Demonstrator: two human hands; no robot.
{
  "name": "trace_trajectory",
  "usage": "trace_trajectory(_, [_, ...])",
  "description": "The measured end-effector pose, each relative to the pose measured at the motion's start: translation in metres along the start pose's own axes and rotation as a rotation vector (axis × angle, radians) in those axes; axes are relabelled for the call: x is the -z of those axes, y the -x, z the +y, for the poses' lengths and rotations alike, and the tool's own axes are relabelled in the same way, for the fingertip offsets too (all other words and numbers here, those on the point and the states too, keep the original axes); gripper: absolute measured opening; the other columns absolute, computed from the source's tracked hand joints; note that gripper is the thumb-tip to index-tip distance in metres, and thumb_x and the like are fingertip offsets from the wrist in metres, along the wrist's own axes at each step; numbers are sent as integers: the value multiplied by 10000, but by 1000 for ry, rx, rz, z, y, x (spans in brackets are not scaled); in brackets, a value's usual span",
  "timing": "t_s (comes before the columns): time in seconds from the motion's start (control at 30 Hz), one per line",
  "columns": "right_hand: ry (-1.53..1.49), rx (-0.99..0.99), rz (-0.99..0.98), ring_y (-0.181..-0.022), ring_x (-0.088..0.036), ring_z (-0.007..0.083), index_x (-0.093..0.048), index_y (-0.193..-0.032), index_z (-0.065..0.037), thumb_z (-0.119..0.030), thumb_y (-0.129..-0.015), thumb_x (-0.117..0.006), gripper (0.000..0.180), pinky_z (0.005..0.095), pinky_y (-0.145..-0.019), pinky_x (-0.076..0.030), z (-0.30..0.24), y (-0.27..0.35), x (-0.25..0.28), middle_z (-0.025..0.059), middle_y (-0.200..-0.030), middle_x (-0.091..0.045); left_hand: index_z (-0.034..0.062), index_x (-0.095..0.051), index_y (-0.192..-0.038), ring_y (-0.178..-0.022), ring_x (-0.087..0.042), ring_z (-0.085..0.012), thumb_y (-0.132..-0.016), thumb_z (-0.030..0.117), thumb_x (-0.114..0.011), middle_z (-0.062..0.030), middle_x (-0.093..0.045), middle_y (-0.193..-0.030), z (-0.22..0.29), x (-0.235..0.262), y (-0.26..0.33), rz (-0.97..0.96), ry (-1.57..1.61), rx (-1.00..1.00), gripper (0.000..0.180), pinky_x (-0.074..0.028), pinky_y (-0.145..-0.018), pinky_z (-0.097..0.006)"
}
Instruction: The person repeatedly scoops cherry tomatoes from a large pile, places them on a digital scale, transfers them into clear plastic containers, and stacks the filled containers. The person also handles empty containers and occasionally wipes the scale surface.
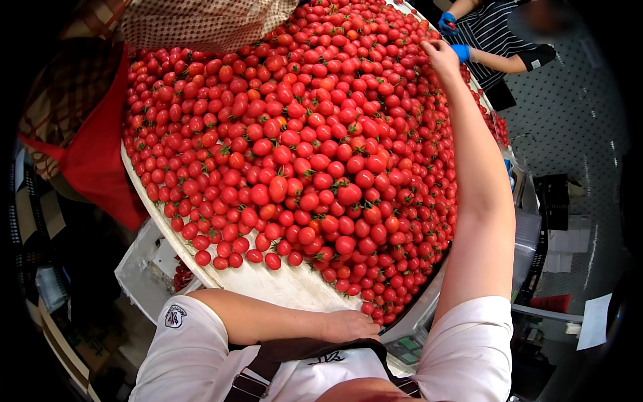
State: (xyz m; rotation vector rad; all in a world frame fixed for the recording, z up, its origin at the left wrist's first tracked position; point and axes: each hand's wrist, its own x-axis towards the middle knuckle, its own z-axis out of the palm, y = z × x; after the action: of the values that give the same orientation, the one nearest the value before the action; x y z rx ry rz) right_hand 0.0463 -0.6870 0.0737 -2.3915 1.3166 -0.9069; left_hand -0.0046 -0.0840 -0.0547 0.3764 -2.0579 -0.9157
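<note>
A big heap of red cherry tomatoes (301,154), some with green stems, covers a pale table (274,285). My right hand (442,59) is stretched far out to the heap's far right edge. Its fingers are bent together toward the tomatoes; whatever they hold is too small to make out. Close to my body, my left hand (353,326) is low at the table's near edge, beside the nearest tomatoes. The back of that hand shows, and its fingers are mostly hidden.
Across at the right, a co-worker in a striped apron (485,30) wears blue gloves (461,52), close to my right hand. Another person in a red apron (100,157) leans over the far left. A white crate (144,264) stands below the table's left edge. Clear plastic containers (526,248) are at the right.
</note>
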Motion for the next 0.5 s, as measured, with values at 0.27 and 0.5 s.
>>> trace_trajectory(0.27, [-1103,-451,-57,-809,-652,205,-641,-990,-53,-224,-905,-695,199,376,-741,-564,-22,-7,31,81,-903,-666,84,-523,-840,-819,-619,-270,-838,240,-594,-95,-521,-864,-2,-2,-3,19,-2,18,171,-531,-710,-394])
trace_trajectory(0.5, [655,10,-123,-1019,-691,352,-749,-1107,-123,-489,-937,-615,426,459,-888,-529,-35,-17,-9,150,-1031,-740,136,-592,-1088,-890,-603,-302,-883,237,-523,-94,-549,-966,-15,-25,5,-67,100,82,238,-498,-751,-432])
